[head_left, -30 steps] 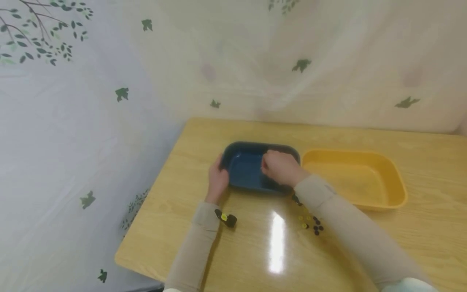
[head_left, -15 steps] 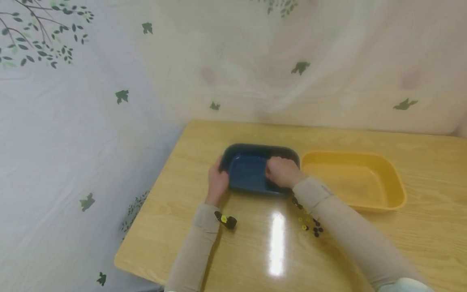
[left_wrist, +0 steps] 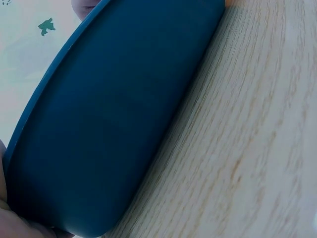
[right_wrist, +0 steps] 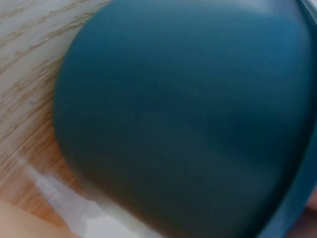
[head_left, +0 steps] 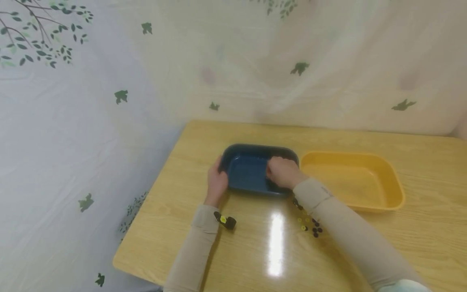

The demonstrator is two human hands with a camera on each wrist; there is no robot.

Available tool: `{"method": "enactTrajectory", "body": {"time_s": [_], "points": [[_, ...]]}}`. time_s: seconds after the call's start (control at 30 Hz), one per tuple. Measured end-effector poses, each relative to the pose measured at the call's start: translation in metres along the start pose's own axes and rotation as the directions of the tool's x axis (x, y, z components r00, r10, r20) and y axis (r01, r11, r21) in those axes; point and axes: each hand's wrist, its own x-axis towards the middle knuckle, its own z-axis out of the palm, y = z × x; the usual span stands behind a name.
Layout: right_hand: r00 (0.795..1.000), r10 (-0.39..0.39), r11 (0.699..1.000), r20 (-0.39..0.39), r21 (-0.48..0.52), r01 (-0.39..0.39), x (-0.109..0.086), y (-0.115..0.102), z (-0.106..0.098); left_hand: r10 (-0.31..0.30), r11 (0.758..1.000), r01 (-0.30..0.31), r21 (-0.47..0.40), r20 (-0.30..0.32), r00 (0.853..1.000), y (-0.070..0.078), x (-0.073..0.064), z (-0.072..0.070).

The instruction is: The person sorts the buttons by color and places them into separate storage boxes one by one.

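Wooden table (head_left: pixel 175 239), blue tray (head_left: pixel 246 173), right hand (head_left: pixel 285 172) shifted slightly rightward, grip unclear

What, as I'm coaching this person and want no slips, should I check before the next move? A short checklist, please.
1. Left hand steadying the blue tray: ok, it grips the left end.
2. Blue tray resting on the table: ok, its base meets the wood in the left wrist view.
3. What the right hand holds: cannot tell; it is curled over the tray's right side, hiding anything inside.
4. No loose bits beside the right sleeve: not ok, small black and yellow pieces lie there.
5. Gap between the blue tray and the yellow tray: cannot tell whether they touch.
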Motion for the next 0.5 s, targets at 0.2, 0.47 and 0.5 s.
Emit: {"method": "enactTrajectory", "body": {"time_s": [0.2, 0.47, 0.5], "points": [[1.000, 0.015, 0.999, -0.001, 0.030, -0.015, -0.002, 0.001, -0.001, 0.016, 0.999, -0.017, 0.032, 0.007, 1.000, 0.000, -0.001, -0.001], [0.997, -0.011, 1.000, -0.075, -0.011, 0.010, -0.012, -0.002, -0.011, -0.001, 1.000, 0.000, 0.021, 0.011, 1.000, 0.002, -0.002, -0.002], [0.996, -0.016, 1.000, -0.082, -0.019, 0.015, -0.014, -0.004, -0.014, 0.002, 1.000, -0.003, 0.022, 0.011, 1.000, 0.002, -0.002, -0.003]]}}
